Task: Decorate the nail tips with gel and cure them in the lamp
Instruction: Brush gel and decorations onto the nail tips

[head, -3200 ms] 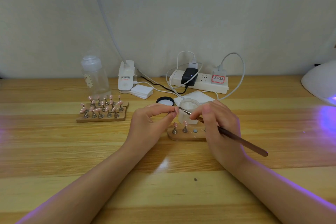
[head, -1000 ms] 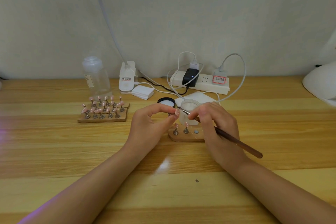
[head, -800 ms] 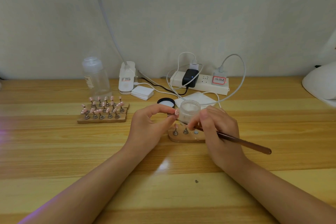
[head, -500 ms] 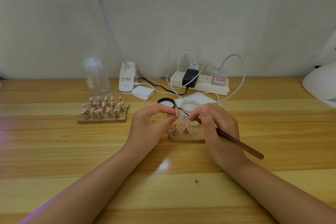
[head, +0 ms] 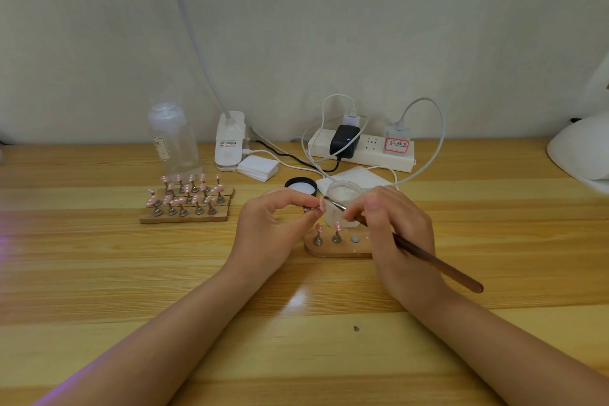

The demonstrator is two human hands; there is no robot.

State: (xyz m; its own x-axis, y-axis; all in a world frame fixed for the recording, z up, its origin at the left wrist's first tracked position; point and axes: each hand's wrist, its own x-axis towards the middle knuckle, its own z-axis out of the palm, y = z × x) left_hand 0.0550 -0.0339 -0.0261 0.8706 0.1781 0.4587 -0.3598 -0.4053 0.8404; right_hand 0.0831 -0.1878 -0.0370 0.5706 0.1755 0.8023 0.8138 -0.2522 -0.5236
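While left hand [head: 270,227] fingers pinch pink nail tip [head: 322,205] | right hand [head: 392,231] fingers pinch brush [head: 428,260]

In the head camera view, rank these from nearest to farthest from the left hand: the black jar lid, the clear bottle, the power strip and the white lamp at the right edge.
From the left hand:
1. Black jar lid, just behind the fingers.
2. Clear bottle and power strip, back-left and back-right by the wall: too close to call.
3. White lamp, far right edge.
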